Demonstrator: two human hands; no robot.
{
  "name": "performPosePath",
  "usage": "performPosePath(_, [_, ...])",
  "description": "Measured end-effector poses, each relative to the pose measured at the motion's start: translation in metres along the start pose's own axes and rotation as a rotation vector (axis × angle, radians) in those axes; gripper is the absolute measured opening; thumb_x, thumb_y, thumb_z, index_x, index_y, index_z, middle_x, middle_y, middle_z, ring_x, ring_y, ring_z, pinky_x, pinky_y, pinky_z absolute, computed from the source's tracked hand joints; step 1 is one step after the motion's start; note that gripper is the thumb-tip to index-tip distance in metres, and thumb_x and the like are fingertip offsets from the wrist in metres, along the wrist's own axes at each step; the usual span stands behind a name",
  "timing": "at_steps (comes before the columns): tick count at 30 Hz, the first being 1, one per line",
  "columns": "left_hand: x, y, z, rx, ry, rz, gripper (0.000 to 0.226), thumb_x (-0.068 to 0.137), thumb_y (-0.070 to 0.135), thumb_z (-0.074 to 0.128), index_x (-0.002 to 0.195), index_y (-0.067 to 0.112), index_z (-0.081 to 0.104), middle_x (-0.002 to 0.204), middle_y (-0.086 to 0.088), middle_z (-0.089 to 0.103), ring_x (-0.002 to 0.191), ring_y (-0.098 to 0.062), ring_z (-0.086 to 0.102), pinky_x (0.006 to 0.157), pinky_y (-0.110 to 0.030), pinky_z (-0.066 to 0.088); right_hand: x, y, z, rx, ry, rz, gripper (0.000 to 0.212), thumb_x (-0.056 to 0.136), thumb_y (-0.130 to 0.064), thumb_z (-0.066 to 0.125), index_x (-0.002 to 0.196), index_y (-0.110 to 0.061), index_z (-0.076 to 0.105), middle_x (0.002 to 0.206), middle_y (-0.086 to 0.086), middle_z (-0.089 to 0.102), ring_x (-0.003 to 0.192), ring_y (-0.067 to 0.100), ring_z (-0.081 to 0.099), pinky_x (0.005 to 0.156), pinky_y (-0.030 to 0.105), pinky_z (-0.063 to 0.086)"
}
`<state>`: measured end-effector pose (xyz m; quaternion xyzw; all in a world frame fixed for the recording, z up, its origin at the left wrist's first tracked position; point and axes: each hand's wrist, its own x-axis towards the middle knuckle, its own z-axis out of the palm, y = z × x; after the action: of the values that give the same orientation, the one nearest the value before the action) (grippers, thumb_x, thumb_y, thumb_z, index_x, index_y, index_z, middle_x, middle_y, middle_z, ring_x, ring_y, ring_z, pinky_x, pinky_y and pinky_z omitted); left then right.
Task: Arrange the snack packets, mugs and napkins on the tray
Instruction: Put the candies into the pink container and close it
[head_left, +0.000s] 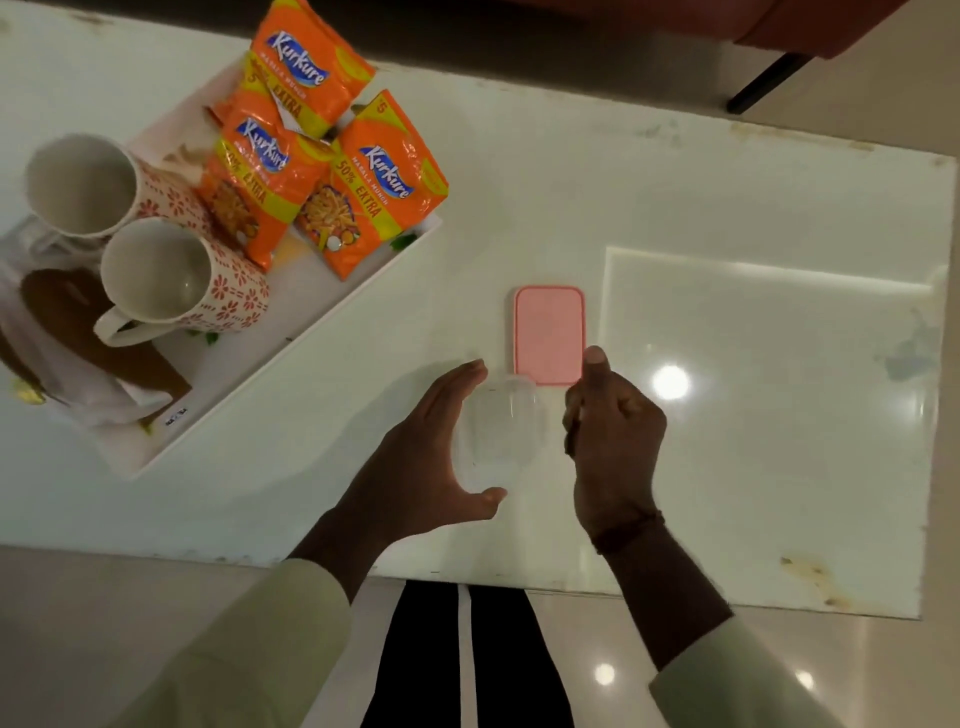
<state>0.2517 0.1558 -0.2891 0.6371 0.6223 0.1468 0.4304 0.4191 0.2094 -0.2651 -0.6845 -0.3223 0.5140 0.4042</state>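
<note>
Tray: the white rectangular tray (311, 306) at the desk's left already carries three orange snack packets (371, 189), two white floral mugs (182, 280) and white napkins (104, 389) at its near end.
Container: a clear plastic box (501, 426) stands on the white marble desk (727, 208), its pink rectangular lid (549, 335) just beyond.
Left hand: the left hand (421, 462) cups beside the box, fingers (467, 371) spread wide, holding nothing.
Right hand: the right hand (613, 415) is curled; whether it grips anything cannot be told.
Advice: steady both walls of the box evenly before lifting, since clear plastic probably slides on polished stone.
</note>
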Motion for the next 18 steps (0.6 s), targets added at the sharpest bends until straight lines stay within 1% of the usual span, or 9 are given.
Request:
performPosePath(3, [0.003, -0.002, 0.002, 0.019, -0.001, -0.004, 0.115, 0.06, 0.065, 0.076, 0.15, 0.031, 0.014, 0.158, 0.011, 0.024, 0.138, 0.0, 0.02, 0.112, -0.022, 0.025, -0.021, -0.005, 0.024, 0.048, -0.035, -0.04, 0.045, 0.092, -0.043, 0.062, 0.053, -0.022, 0.057, 0.052, -0.006, 0.053, 0.045, 0.008, 0.048, 0.043, 0.02, 0.043])
performPosePath(5, [0.003, -0.004, 0.002, 0.014, -0.012, -0.004, 0.115, 0.06, 0.066, 0.075, 0.151, 0.03, 0.013, 0.159, 0.01, 0.024, 0.139, -0.001, 0.02, 0.112, -0.017, 0.019, -0.028, -0.004, 0.033, 0.087, -0.062, -0.029, 0.037, 0.094, -0.036, 0.061, 0.065, -0.013, 0.068, 0.06, -0.005, 0.062, 0.055, 0.008, 0.058, 0.05, 0.022, 0.05])
performPosePath(7, [0.004, -0.006, 0.004, 0.03, -0.013, 0.014, 0.115, 0.06, 0.068, 0.073, 0.151, 0.025, 0.016, 0.159, 0.006, 0.026, 0.139, -0.002, 0.02, 0.11, -0.012, 0.013, -0.031, -0.002, 0.034, 0.1, -0.076, -0.047, 0.037, 0.095, -0.032, 0.058, 0.076, -0.004, 0.073, 0.067, -0.004, 0.069, 0.063, 0.006, 0.062, 0.057, 0.017, 0.051])
performPosePath(10, [0.005, -0.007, 0.006, 0.033, 0.003, 0.033, 0.113, 0.062, 0.067, 0.072, 0.151, 0.022, 0.019, 0.159, 0.001, 0.028, 0.14, -0.006, 0.021, 0.111, -0.014, 0.011, -0.034, 0.001, 0.032, 0.076, -0.065, -0.07, 0.042, 0.095, -0.034, 0.053, 0.082, -0.001, 0.075, 0.076, 0.0, 0.075, 0.072, 0.01, 0.069, 0.064, 0.014, 0.051])
performPosePath(12, [0.004, -0.007, 0.007, 0.029, 0.009, 0.036, 0.113, 0.062, 0.066, 0.073, 0.151, 0.024, 0.018, 0.16, 0.002, 0.026, 0.143, -0.009, 0.022, 0.112, -0.017, 0.012, -0.034, 0.001, 0.029, 0.057, -0.043, -0.089, 0.045, 0.095, -0.037, 0.052, 0.082, 0.0, 0.075, 0.08, 0.004, 0.076, 0.081, 0.017, 0.072, 0.074, 0.017, 0.052])
performPosePath(14, [0.003, -0.006, 0.007, 0.021, 0.008, 0.028, 0.113, 0.062, 0.065, 0.074, 0.151, 0.027, 0.015, 0.16, 0.005, 0.024, 0.146, -0.013, 0.024, 0.113, -0.02, 0.017, -0.032, 0.0, 0.025, 0.051, -0.036, -0.127, 0.046, 0.097, -0.039, 0.05, 0.08, -0.004, 0.076, 0.08, 0.007, 0.076, 0.084, 0.024, 0.072, 0.081, 0.025, 0.055])
performPosePath(16, [0.003, -0.004, 0.006, 0.019, 0.013, 0.013, 0.112, 0.063, 0.063, 0.076, 0.149, 0.03, 0.012, 0.16, 0.008, 0.023, 0.146, -0.014, 0.025, 0.111, -0.021, 0.018, -0.026, -0.003, 0.023, 0.032, 0.007, -0.162, 0.041, 0.099, -0.038, 0.05, 0.076, -0.016, 0.076, 0.078, 0.005, 0.075, 0.083, 0.025, 0.071, 0.08, 0.031, 0.057])
performPosePath(17, [0.003, -0.003, 0.006, 0.016, 0.012, -0.001, 0.112, 0.063, 0.062, 0.077, 0.149, 0.033, 0.011, 0.159, 0.01, 0.022, 0.146, -0.013, 0.025, 0.11, -0.021, 0.018, -0.02, -0.005, 0.022, -0.01, 0.065, -0.174, 0.037, 0.099, -0.037, 0.051, 0.075, -0.022, 0.075, 0.076, 0.002, 0.075, 0.081, 0.021, 0.072, 0.078, 0.03, 0.058])
performPosePath(18, [0.002, -0.003, 0.006, 0.008, 0.009, -0.016, 0.112, 0.063, 0.061, 0.078, 0.148, 0.035, 0.01, 0.159, 0.012, 0.021, 0.146, -0.012, 0.025, 0.109, -0.022, 0.019, -0.013, -0.007, 0.021, -0.079, 0.134, -0.186, 0.033, 0.098, -0.037, 0.053, 0.076, -0.026, 0.075, 0.075, -0.003, 0.075, 0.079, 0.015, 0.072, 0.075, 0.025, 0.057])
